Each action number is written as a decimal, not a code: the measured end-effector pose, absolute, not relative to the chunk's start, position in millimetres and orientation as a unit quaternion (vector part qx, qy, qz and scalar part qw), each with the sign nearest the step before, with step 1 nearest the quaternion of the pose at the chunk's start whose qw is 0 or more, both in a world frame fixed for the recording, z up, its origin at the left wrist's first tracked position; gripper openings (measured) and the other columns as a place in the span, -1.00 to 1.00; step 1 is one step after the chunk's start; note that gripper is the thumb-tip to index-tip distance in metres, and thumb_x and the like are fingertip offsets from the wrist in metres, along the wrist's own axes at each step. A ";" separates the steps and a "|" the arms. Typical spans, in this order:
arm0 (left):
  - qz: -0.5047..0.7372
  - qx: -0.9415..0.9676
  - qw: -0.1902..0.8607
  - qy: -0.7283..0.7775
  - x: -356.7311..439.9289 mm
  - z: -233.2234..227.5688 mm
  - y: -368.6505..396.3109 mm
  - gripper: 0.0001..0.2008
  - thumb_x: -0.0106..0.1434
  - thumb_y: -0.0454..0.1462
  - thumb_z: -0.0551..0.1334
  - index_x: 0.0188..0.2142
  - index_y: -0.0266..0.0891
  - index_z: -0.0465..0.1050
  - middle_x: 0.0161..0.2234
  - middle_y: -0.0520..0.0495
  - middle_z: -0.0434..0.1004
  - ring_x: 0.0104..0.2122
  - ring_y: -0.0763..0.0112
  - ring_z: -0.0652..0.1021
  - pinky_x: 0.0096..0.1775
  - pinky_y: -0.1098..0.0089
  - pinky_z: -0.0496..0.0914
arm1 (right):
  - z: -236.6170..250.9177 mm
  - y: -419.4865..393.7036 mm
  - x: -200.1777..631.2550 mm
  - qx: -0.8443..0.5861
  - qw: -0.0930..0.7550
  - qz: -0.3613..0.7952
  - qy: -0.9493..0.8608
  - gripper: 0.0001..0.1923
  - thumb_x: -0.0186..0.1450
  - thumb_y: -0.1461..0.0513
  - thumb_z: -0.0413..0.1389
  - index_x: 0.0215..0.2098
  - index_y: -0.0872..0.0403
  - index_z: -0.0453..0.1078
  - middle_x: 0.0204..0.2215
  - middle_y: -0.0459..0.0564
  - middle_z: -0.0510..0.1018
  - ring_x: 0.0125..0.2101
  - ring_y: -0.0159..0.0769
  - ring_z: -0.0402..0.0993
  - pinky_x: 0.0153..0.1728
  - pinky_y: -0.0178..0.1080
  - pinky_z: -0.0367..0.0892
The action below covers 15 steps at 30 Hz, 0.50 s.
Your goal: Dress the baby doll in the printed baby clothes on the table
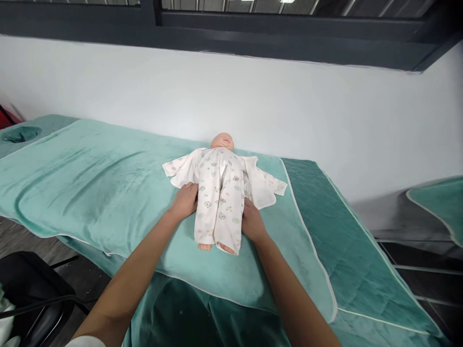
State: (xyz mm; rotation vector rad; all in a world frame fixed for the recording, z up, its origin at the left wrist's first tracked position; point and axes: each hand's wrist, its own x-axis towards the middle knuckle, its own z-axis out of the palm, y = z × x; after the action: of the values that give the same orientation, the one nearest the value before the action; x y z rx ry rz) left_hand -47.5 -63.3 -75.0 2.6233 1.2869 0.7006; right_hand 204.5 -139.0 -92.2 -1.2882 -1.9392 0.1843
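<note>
Already the baby doll [219, 193] lies on its back on the light green towel [90, 178], and the white printed romper [217, 202] covers its body and legs — both little feet peek out at the bottom. The left hand [184, 201] rests flat and open against the romper's left side, and the right hand [252, 221] presses flat on the other side (fingers spread, gripping nothing). The top flaps are spread wide like wings, so closing them looks left to do. The towel covers a darker green padded table [343, 241] by a white wall [289, 106] — a dark window frame [253, 29] runs above.
</note>
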 end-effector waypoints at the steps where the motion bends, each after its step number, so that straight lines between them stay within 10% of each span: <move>1: 0.234 0.869 0.066 0.431 -47.5 -75.0 -63.9 -0.94 0.31 -0.34 0.13 -0.22 -0.26 0.34 -0.27 -0.20 0.47 -0.21 0.17 0.41 -0.17 0.22 0.28 | -92.8 -138.8 204.8 -0.508 0.393 0.074 -0.763 -0.70 0.30 0.24 0.10 -0.03 -0.05 0.55 -0.04 0.06 0.58 -0.05 -0.07 0.50 -0.11 -0.05 0.48; 15: 0.233 0.854 0.024 0.465 -61.7 -81.9 -89.7 -0.85 0.36 -0.33 0.11 -0.20 -0.19 0.47 -0.22 -0.11 0.50 -0.18 0.19 0.39 -0.11 0.17 0.29 | -93.1 -140.6 203.2 -0.582 0.284 -0.022 -0.761 -0.80 0.30 0.35 0.05 -0.26 0.06 0.51 -0.24 0.08 0.51 -0.17 -0.09 0.37 -0.19 -0.12 0.32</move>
State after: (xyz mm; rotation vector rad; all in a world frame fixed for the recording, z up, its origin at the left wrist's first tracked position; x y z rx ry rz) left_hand -61.7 -89.7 -81.9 2.6429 1.4384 0.7202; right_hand 203.2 -140.6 -93.1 -1.5584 -2.0375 -0.0594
